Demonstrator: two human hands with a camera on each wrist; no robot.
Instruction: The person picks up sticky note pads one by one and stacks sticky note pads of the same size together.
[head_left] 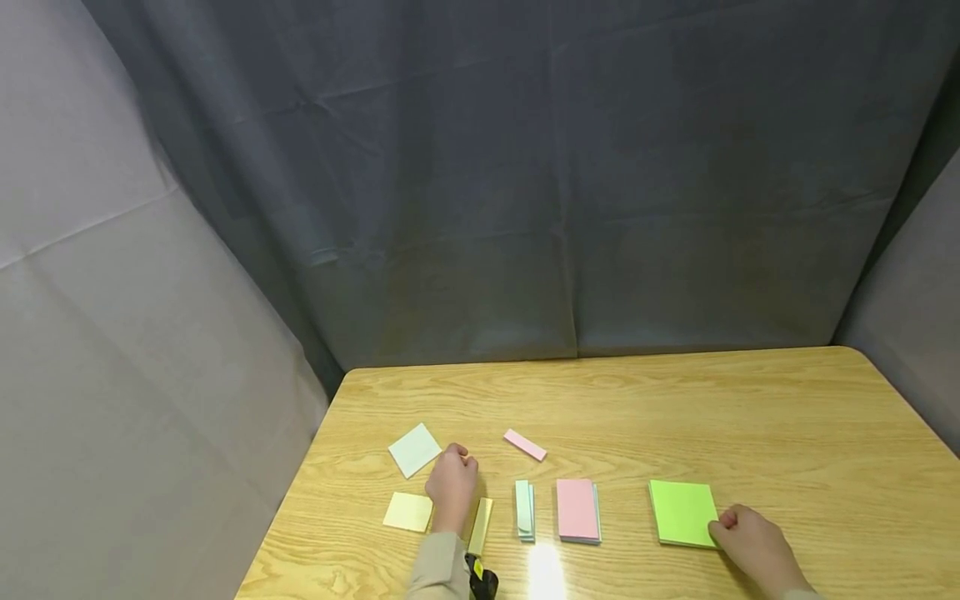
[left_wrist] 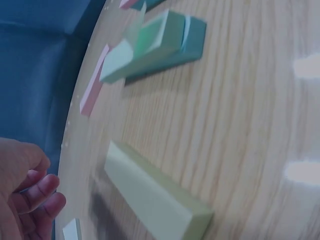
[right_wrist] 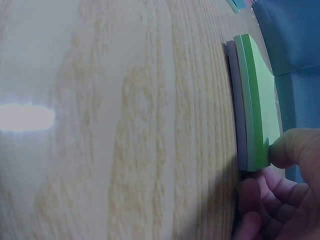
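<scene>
At the table's right, my right hand (head_left: 753, 546) grips the near right corner of a stack of square sticky notes (head_left: 684, 512), bright green on top. In the right wrist view the thumb (right_wrist: 292, 147) lies on the green top pad, the fingers bent at the stack's edge; paler pads show underneath. My left hand (head_left: 452, 487) hovers with loosely curled fingers and nothing visible in them. It is just right of a pale square sticky note pad (head_left: 415, 451). Below it lie a small yellow pad (head_left: 408, 512) and a narrow yellow pad (head_left: 480, 527).
A narrow pink pad (head_left: 525, 445) lies farther back. Mid-table are a stack of narrow pale green pads (head_left: 523, 508), its top sheet lifted, and a pink-topped stack (head_left: 577, 508). Grey curtains (head_left: 480, 183) stand behind the wooden table (head_left: 637, 417). A black object (head_left: 483, 582) shows near the left sleeve.
</scene>
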